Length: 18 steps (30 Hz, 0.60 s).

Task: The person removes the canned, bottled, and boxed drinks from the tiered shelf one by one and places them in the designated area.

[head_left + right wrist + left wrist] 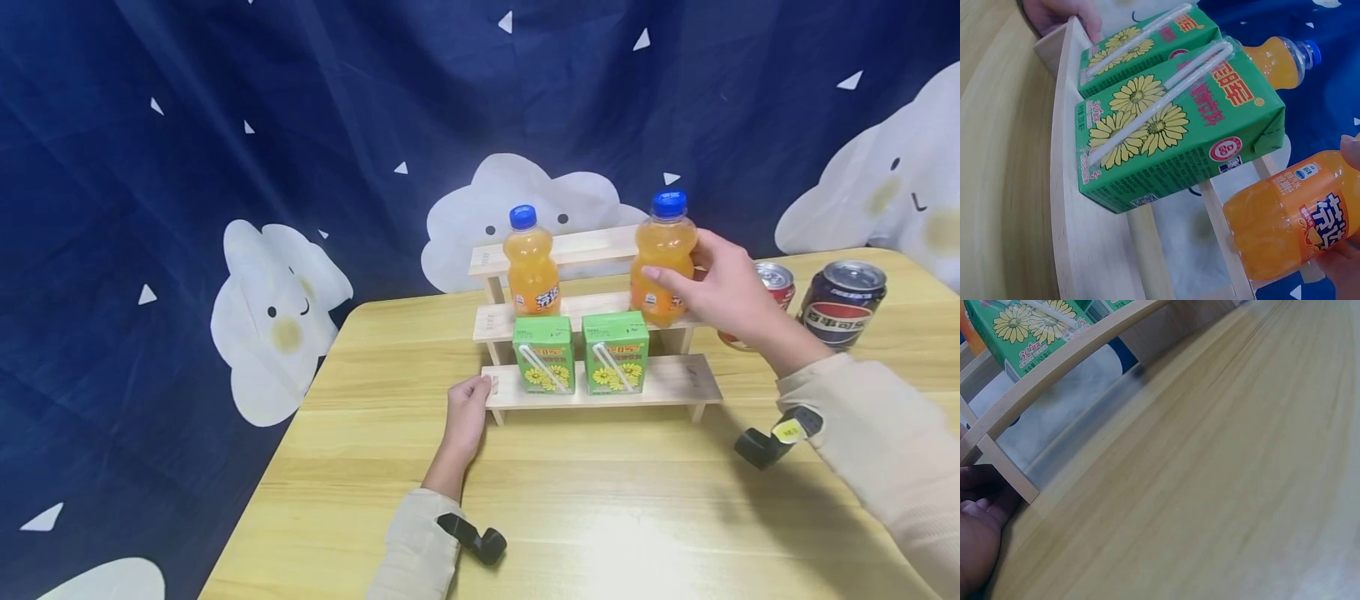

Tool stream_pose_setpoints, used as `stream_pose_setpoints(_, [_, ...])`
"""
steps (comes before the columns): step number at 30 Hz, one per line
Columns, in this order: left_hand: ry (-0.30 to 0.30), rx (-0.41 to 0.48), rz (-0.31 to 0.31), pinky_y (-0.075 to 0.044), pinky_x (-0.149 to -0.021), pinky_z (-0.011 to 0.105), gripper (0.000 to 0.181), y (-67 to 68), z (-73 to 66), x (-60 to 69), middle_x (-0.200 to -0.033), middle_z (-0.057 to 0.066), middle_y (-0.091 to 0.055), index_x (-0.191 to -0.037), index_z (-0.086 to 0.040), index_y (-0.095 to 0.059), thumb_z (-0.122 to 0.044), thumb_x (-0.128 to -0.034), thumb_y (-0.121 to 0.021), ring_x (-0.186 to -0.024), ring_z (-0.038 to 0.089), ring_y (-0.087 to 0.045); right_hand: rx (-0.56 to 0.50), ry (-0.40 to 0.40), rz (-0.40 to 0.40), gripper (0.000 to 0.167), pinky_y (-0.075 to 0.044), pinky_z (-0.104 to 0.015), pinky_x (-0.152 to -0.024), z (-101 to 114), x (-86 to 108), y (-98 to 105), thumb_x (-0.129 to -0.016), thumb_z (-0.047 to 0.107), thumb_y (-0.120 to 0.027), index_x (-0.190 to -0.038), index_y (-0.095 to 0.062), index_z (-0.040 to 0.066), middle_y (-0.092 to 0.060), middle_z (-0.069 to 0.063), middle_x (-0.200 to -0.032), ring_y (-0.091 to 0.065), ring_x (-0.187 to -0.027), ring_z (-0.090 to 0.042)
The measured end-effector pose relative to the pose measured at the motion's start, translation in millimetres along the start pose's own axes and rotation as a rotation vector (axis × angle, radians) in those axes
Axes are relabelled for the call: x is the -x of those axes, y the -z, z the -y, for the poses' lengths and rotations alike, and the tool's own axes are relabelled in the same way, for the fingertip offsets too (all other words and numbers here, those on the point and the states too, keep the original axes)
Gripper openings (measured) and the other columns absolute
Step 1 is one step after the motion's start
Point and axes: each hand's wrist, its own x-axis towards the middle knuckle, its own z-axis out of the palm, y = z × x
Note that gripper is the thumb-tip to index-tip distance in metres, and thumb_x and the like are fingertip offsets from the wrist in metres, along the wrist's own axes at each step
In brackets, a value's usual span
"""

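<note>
A three-tier wooden display rack stands on the table. My left hand grips the left end of its lowest tier; the left wrist view shows fingers beside the rack's leg. My right hand holds an orange soda bottle with a blue cap, upright at the right of the middle tier. Whether its base rests on that tier I cannot tell. A second orange soda bottle stands at the middle tier's left. Two green drink cartons with straws sit side by side on the lowest tier.
Right of the rack, behind my right wrist, stand a dark cola can and a partly hidden red can. A blue curtain with white clouds hangs behind the wooden table.
</note>
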Motion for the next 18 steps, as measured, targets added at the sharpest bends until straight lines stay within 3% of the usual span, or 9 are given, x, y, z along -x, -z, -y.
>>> stream_pose_setpoints(5, [0.000,0.005,-0.004,-0.048,-0.073,0.025,0.029,-0.7,-0.4,0.3,-0.081,0.009,-0.066,-0.077,0.002,-0.065,-0.016,-0.0937,-0.049,-0.077,0.012,-0.056,0.033,-0.017,-0.016,0.067,-0.049,-0.051,-0.082,-3.6,4.6,8.4,-0.086,0.046,-0.063,-0.137,-0.041,0.008,-0.052,-0.019,-0.132,-0.053,-0.116,-0.041])
stream_pose_setpoints(13, [0.002,-0.005,0.003,-0.049,-0.078,0.025,0.030,0.3,-0.9,0.3,-0.091,0.012,-0.068,-0.094,0.006,-0.068,-0.017,-0.0945,-0.048,-0.084,0.012,-0.059,0.080,-0.045,-0.045,0.070,-0.044,-0.058,-0.089,-10.7,11.7,22.0,-0.086,0.048,-0.061,-0.139,-0.040,0.008,-0.051,-0.021,-0.133,-0.051,-0.117,-0.042])
stream_pose_setpoints(16, [-0.001,-0.012,0.006,-0.049,-0.078,0.025,0.032,0.6,-0.7,0.7,-0.091,0.013,-0.068,-0.094,0.008,-0.067,-0.017,-0.0949,-0.048,-0.083,0.012,-0.058,0.103,-0.049,-0.066,0.069,-0.053,-0.036,-0.083,-13.8,14.8,27.4,-0.086,0.048,-0.062,-0.138,-0.041,0.007,-0.053,-0.022,-0.131,-0.053,-0.115,-0.042])
stream_pose_setpoints(18, [0.000,-0.011,0.004,-0.049,-0.077,0.025,0.032,0.8,-0.6,1.0,-0.090,0.013,-0.067,-0.093,0.009,-0.066,-0.017,-0.0950,-0.048,-0.082,0.012,-0.058,0.108,-0.048,-0.081,0.069,-0.050,-0.018,-0.073,-15.6,16.8,30.6,-0.085,0.047,-0.064,-0.137,-0.042,0.007,-0.054,-0.022,-0.130,-0.054,-0.113,-0.042])
